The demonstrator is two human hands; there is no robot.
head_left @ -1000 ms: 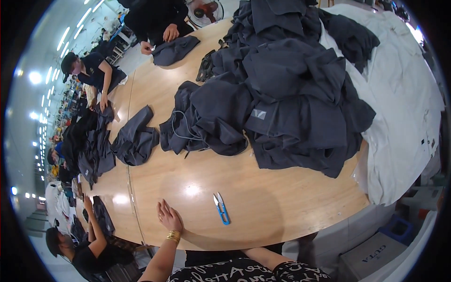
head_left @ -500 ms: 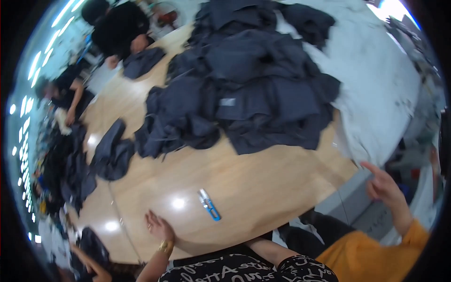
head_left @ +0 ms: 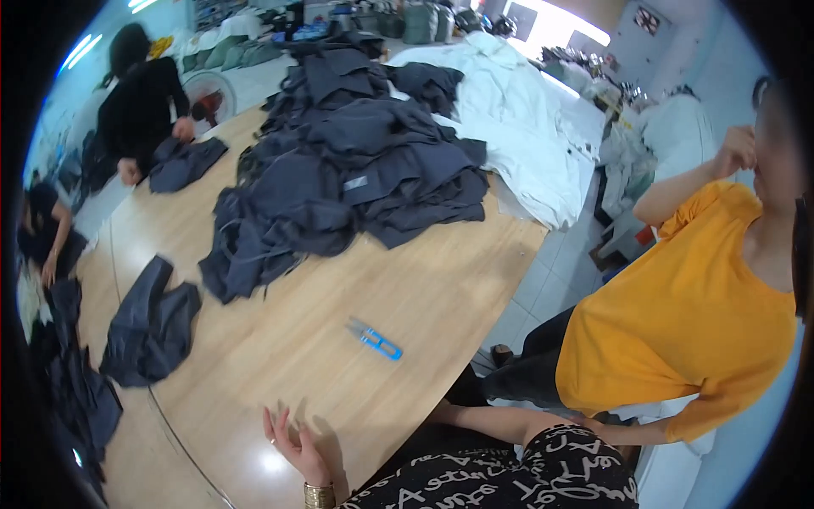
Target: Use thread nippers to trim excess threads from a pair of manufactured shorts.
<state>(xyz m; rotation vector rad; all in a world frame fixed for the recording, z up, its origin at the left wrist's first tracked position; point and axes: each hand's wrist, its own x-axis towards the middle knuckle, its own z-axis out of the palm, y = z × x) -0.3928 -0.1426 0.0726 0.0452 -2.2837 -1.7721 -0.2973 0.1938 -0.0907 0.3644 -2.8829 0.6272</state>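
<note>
Left hand [head_left: 298,448]: I see it over the near edge of the table [head_left: 254,356], its grip spread, pinching nothing. Whether it bears on the surface I cannot tell; my guess is that it is only parked there.
Right forearm [head_left: 487,422]: it crosses the wearer's front toward the near edge. The right hand is hidden past that edge, so I cannot tell its grip.
Blue snips [head_left: 370,338]: flat on the table, between the left hand and the heap, touching neither. Blades face the far left, handles the near edge; I read that as convenient for picking up from this side.
Garment heap [head_left: 398,170]: dark pieces piled loosely toward the table's far right, presumably set back to leave room for hands along the near edge.
Lone garment [head_left: 153,327]: apart from the heap, toward the left edge; why, I cannot say.
White cloth [head_left: 526,110]: spread at the table's right end, beside the heap, perhaps as an underlay.
Co-worker in yellow [head_left: 678,305]: standing off the right corner, one hand [head_left: 740,151] raised to the head.
Co-worker in black [head_left: 140,110]: at the far edge, hands at a dark piece [head_left: 182,165], apparently steadying it.
</note>
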